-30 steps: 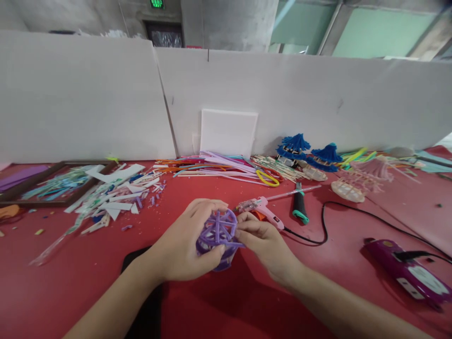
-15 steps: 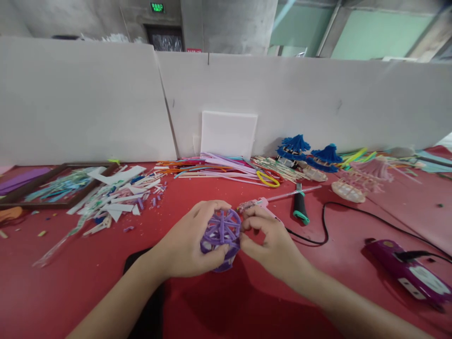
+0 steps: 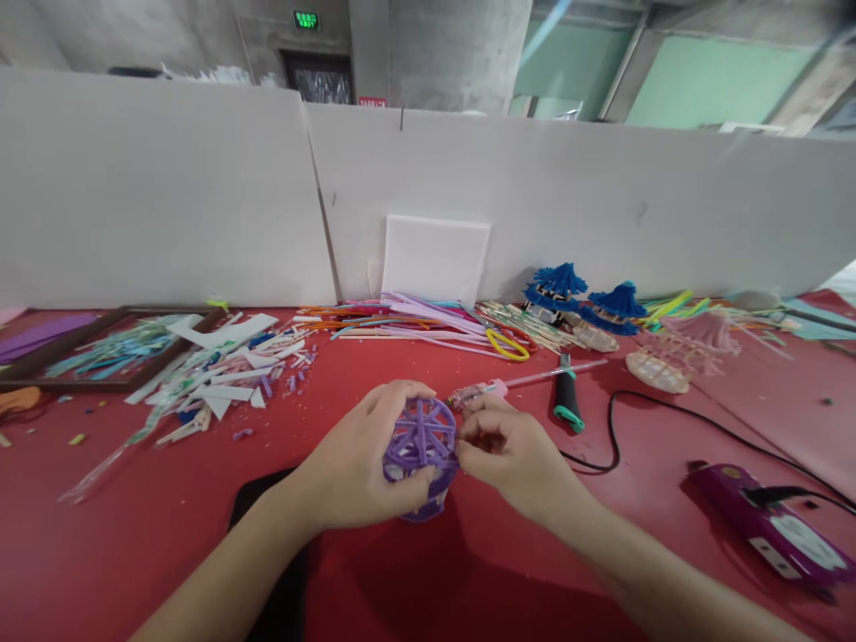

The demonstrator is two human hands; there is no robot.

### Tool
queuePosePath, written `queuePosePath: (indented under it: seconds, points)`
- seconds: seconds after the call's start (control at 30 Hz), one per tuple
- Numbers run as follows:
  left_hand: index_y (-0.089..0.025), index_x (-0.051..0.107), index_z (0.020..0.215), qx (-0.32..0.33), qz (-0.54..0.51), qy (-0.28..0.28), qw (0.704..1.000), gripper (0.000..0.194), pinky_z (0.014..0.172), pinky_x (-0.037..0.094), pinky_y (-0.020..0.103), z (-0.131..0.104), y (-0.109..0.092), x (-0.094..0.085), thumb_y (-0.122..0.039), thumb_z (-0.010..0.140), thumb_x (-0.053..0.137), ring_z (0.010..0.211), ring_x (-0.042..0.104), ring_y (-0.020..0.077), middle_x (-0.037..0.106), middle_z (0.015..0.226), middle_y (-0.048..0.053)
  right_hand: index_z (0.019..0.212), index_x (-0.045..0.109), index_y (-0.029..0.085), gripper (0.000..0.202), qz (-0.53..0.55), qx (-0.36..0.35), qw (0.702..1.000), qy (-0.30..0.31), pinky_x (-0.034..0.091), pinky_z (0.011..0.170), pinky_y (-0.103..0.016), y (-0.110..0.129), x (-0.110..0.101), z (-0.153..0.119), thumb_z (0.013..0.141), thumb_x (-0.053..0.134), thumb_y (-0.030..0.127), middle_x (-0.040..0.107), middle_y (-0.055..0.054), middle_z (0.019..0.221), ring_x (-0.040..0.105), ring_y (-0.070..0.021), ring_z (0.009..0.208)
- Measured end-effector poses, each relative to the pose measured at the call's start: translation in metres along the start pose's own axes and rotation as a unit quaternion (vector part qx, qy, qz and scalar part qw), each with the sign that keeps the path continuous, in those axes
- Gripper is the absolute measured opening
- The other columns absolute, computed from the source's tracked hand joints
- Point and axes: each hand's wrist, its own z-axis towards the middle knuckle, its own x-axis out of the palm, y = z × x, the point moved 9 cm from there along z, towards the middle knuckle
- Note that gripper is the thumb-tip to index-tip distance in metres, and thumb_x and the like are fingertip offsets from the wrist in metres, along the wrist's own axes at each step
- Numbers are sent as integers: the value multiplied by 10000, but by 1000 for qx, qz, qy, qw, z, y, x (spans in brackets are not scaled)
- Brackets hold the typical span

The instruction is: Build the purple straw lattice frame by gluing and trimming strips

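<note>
My left hand point(image 3: 361, 464) is wrapped around a small round model of purple pipe cleaners point(image 3: 421, 437), thumb in front and fingers behind. Spokes cross its ring-shaped top, and a lower tier with pale parts shows beneath. At the model's right rim, my right hand point(image 3: 512, 446) pinches with thumb and forefinger; its other fingers are curled. Whether a small separate piece is between those fingertips is hidden. Just behind the right hand lies a pink glue gun point(image 3: 496, 389) with a clear glue stick point(image 3: 552, 374), partly covered by the hand.
A black-and-teal knife point(image 3: 568, 401) lies right of the glue gun. Farther right are a black cable point(image 3: 612, 437) and purple power strip point(image 3: 769, 517). Pipe cleaners point(image 3: 415, 321), yellow-handled scissors point(image 3: 508, 346), blue-roofed models point(image 3: 555, 285) and scraps point(image 3: 227, 374) line the back and left.
The purple model has tipped slightly, showing more of its lower side. My right fingers have closed in a little at its rim. The camera view has shifted slightly.
</note>
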Motion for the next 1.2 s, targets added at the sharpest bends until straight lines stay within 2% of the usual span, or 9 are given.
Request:
queuePosePath:
  seconds: [0.13,0.2,0.33,0.5,0.57,0.73,0.93,1.1,1.2]
  points:
    - [-171,310,1338,21,19,-36,999,692,1088,435,531,-2,-2,-2,-248,737,643,1349,439,343,406,1427,204,595,542,201,118,-60,-25,998,13,443,681,-316,12,-2,2,698,565,147,591,-30,788,567,-183,760]
    - [-182,260,1369,17,21,-43,999,753,1092,433,530,-3,1,-1,-248,736,662,1363,422,349,354,1461,212,593,501,203,148,-85,-27,996,19,442,757,-349,16,-1,2,707,568,135,593,-34,806,575,-197,799]
    - [-193,235,1394,2,-5,-45,999,795,1097,428,538,-4,6,2,-257,734,673,1339,451,355,368,1449,199,598,443,207,194,-117,-20,992,43,434,823,-371,19,2,2,708,562,101,581,-42,840,573,-205,838]
    - [-191,238,1397,-22,-29,-48,998,789,997,517,521,-5,11,5,-281,741,667,1262,529,361,377,1442,204,623,466,204,158,-171,11,981,87,419,762,-349,19,2,8,672,570,96,560,-29,816,531,-188,783]
    - [-204,229,1400,-20,-24,-63,998,786,951,548,507,-6,11,4,-291,752,665,1225,561,350,367,1455,199,609,498,200,126,-145,23,985,95,407,739,-342,16,0,11,669,573,119,568,-21,792,522,-182,760]
    - [-257,191,1410,-11,-42,-97,994,827,862,597,455,-10,12,1,-260,744,680,1081,642,281,352,1469,175,612,640,200,71,20,62,995,81,407,781,-369,-2,-1,11,667,595,208,604,-34,793,548,-209,822]
    - [-312,167,1404,20,-50,-123,991,853,818,619,433,-14,12,-3,-214,734,685,1051,655,268,369,1439,151,751,724,195,212,211,143,964,77,462,883,-381,-31,23,-6,719,664,396,615,-42,889,594,-209,901]
    - [-332,158,1409,28,-61,-121,990,877,787,635,406,-18,13,-4,-176,717,673,1038,664,258,383,1428,134,744,716,190,333,211,115,964,111,471,862,-357,-31,31,-10,772,695,521,568,-38,876,571,-192,867]
    - [-324,164,1410,19,-57,-120,991,883,771,639,405,-19,14,-5,-176,709,679,1013,670,256,360,1444,148,756,693,192,316,153,80,977,123,467,846,-350,-23,28,-8,844,632,489,553,-38,875,561,-191,865]
